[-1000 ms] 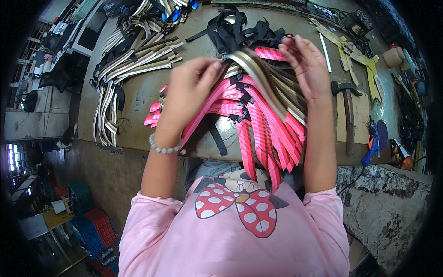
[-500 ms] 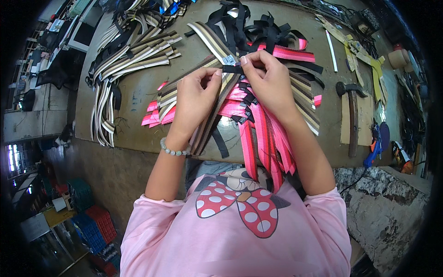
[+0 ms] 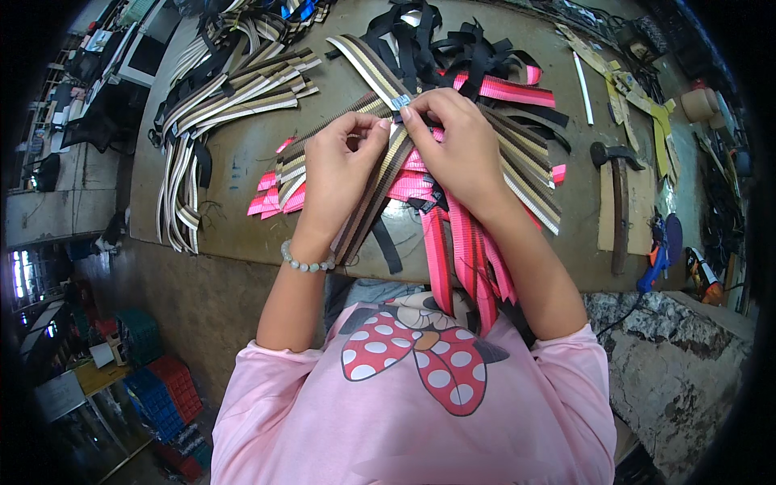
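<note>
While loose striped straps lie in a pile at the far left of the bench, your left hand pinches a brown and beige striped strap running diagonally across the middle. Your right hand grips the same strap beside a small metal clip. Pink straps hang beneath; a hammer lies right.
</note>
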Demonstrator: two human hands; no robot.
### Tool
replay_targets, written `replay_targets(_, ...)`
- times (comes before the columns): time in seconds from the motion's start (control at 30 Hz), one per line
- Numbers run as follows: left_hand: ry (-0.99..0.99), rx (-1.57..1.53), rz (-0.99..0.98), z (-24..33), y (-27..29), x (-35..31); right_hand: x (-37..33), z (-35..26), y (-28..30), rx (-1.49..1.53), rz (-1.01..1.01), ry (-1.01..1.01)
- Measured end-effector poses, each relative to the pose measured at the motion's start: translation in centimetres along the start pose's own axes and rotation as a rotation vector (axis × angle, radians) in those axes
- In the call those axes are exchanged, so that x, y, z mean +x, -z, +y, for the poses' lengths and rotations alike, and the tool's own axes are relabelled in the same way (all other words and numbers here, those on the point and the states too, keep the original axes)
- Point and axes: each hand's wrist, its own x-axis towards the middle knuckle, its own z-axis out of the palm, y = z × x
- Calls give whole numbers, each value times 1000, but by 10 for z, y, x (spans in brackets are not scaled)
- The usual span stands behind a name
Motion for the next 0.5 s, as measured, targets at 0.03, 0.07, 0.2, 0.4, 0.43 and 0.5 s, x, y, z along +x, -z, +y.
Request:
replay_targets(0.03,4,10,3,0,0,0,-1,-1,-1,-25,13,21)
replay_targets(0.07,-2,18,3,-1,0,0,-1,-1,-1,-37,15,23)
replay_targets(0.2,-52,24,66,-2,-4,2,-4,-5,-6,-139,28,72)
replay_targets(0.4,-291,259,284,14,10,-4,11,10,15,319,133,-191)
replay_targets(0.43,-250,356,301,21,19,-8,15,16,24,484,146,-323)
replay_targets(0.5,6,732,307,36,44,-20,13,22,34,639,69,-358)
